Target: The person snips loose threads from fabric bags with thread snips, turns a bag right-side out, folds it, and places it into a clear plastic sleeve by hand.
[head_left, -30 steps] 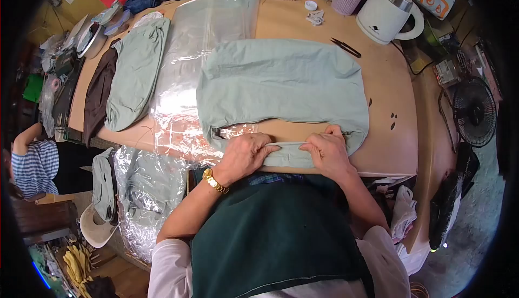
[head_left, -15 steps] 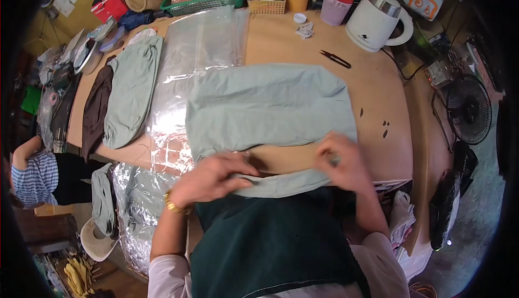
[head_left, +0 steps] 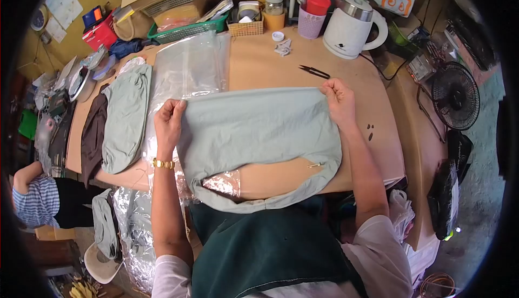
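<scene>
A pale grey-green piece of sewn cloth (head_left: 254, 128) is stretched wide above the work table, with a curved band along its near side and an oval gap in between. My left hand (head_left: 170, 122) pinches its far left corner. At the far right corner, my right hand (head_left: 339, 101) grips the cloth between thumb and fingers. Through the gap the brown table top shows, along with some shiny plastic and a small metal-looking item (head_left: 315, 165) near the band's right end. Beyond the cloth, close to my right hand, lie black thread snips (head_left: 314, 71).
Clear plastic sheets (head_left: 189, 63) lie left of centre. Another green cloth piece (head_left: 127, 119) and a dark brown one (head_left: 96, 133) lie farther left. A white kettle (head_left: 346, 30) and baskets line the back. A fan (head_left: 456, 95) stands right. A person in a checked shirt (head_left: 37, 201) is at left.
Both hands have moved from the near band to the far corners, now pulling the far edge straight. The cloth has come nearer to me and its gap has widened. The view has shifted slightly.
</scene>
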The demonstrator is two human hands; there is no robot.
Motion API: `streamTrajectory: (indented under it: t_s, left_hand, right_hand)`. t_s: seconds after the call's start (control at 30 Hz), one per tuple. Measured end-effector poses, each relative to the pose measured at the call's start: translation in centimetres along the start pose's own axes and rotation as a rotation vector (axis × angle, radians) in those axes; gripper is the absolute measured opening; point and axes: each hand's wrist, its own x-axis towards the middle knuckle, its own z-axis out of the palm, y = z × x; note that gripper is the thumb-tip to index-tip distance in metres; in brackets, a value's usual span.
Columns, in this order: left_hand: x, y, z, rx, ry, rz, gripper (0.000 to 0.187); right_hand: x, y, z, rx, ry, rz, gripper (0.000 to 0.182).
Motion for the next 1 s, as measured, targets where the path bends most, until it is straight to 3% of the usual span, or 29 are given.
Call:
streamTrajectory:
  t_s: [0.07,0.2,0.27,0.4,0.5,0.57,0.63,0.67,0.73,0.77,0.8,0.87,0.9,0.97,1.0]
  left_hand:
    - [-0.3,-0.2,0.2,-0.026,-0.010,0.039,0.020]
    - [-0.6,-0.5,1.0,-0.072,-0.032,0.014,0.016]
    - [-0.6,-1.0,0.7,-0.056,-0.041,0.002,0.017]
    - [-1.0,-1.2,0.6,-0.111,-0.065,-0.059,0.019]
    - [-0.3,-2.9,-0.2,-0.013,-0.148,-0.179,0.022]
    - [-0.5,-3.2,-0.4,0.108,-0.216,-0.255,0.025]
    - [-1.7,-0.3,1.9,0.240,0.116,0.083,0.028]
    - [-2.3,1.6,2.1,0.490,0.212,0.282,0.025]
    - [-4.7,5.1,3.0,0.507,0.102,0.385,0.023]
    - [-6.1,6.1,3.8,0.464,-0.086,0.481,0.023]
    - [-7.6,7.6,5.1,0.556,-0.294,0.544,0.032]
    - [-10.5,9.4,7.3,0.821,-0.526,0.472,0.069]
    - [-10.9,8.4,7.5,0.822,-0.527,0.467,0.069]
    - [-11.4,5.9,7.9,0.914,-0.591,0.377,0.075]
    - [-11.2,6.5,7.1,0.862,-0.604,0.377,0.073]
  right_hand:
    - [-0.3,-0.1,-0.1,0.226,-0.009,0.224,0.011]
    - [-0.7,1.1,-0.3,0.218,-0.073,0.277,0.015]
    - [-0.7,1.5,-1.1,0.600,-0.013,0.523,0.017]
    - [-2.0,1.5,-2.5,0.611,0.133,0.596,0.019]
    - [-3.6,1.5,-1.8,0.425,-0.058,0.367,0.021]
    - [-3.9,5.4,-2.1,-0.060,-0.199,0.500,0.027]
    - [-3.3,5.6,-2.9,0.082,-0.115,0.492,0.030]
    - [-2.9,5.2,-3.2,0.221,-0.017,0.465,0.033]
    - [-2.4,2.4,-2.8,0.242,0.028,0.367,0.031]
    - [-2.4,1.3,-2.2,0.257,0.077,0.262,0.029]
    - [-2.3,0.8,-1.2,0.256,0.071,0.265,0.029]
    - [-1.9,0.3,0.3,0.083,0.055,0.114,0.027]
    - [-1.5,0.3,0.3,0.085,0.051,0.116,0.027]
    - [-0.7,0.1,0.3,0.025,-0.427,0.433,0.028]
    - [-1.0,0.4,0.6,0.026,-0.423,0.431,0.028]
